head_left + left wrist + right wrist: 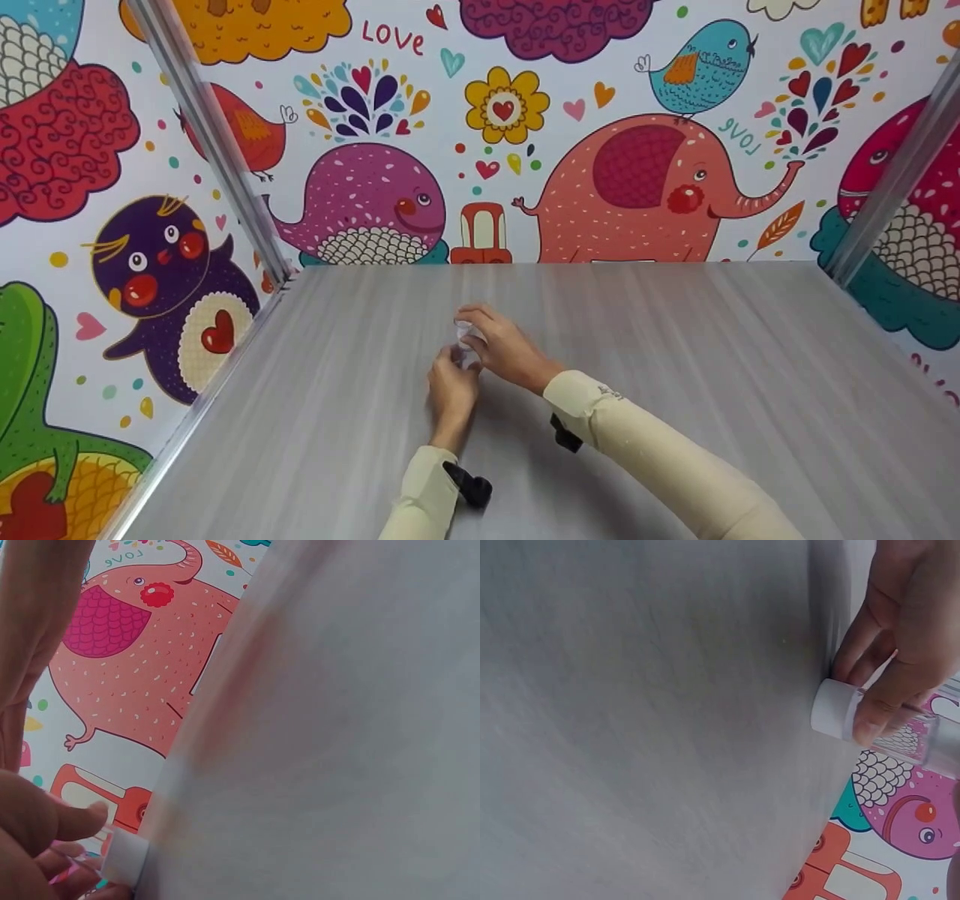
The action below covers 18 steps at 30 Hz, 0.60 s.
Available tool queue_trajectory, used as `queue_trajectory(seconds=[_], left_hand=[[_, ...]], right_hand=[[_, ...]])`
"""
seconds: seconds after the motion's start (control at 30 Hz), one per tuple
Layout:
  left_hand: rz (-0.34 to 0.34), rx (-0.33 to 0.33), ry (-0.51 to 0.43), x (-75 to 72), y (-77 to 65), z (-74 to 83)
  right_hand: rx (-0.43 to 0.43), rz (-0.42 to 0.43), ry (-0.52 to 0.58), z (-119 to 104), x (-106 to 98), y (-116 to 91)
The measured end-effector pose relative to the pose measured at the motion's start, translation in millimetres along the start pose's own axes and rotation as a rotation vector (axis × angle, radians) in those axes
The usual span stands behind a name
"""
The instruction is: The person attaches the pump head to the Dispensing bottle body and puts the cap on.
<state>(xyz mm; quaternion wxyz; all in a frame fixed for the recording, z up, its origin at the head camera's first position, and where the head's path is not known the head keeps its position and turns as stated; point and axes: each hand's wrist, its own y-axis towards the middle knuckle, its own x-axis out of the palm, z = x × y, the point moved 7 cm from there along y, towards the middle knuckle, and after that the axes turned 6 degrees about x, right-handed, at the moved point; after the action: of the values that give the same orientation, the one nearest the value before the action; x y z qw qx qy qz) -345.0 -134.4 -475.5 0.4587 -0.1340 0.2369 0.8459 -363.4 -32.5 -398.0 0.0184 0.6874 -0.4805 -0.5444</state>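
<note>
A small clear bottle [906,733] with white ends stands on the table in front of me. In the right wrist view its white lower end [834,709] is at the tabletop. My left hand [454,386] grips the bottle low down, thumb [868,724] across its side. From the right, my right hand [514,354] reaches over and holds the bottle's top end [463,330] between thumb and fingers. In the left wrist view, the left fingers curl beside the white lower end [125,858], and much of the bottle is hidden.
The grey wood-grain table [712,390] spreads around both hands. Behind it rises a wall panel [420,97] printed with cartoon animals, with metal posts [214,142] at the corners. Black wrist devices [471,486] hang under both sleeves.
</note>
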Motion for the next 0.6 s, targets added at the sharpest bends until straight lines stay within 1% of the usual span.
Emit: queue_trajectory(seconds=[0.2, 0.47, 0.6], left_hand=[[-0.002, -0.009, -0.006, 0.3, -0.2, -0.4], [0.005, -0.008, -0.007, 0.3, -0.7, -0.5], [-0.007, -0.019, -0.004, 1.9, -1.0, -1.1]], right_hand=[[0.035, -0.026, 0.005, 0.7, 1.5, 0.7], [0.051, -0.107, -0.064, -0.5, 1.6, 5.2], [0.035, -0.097, -0.068, -0.1, 0.8, 4.0]])
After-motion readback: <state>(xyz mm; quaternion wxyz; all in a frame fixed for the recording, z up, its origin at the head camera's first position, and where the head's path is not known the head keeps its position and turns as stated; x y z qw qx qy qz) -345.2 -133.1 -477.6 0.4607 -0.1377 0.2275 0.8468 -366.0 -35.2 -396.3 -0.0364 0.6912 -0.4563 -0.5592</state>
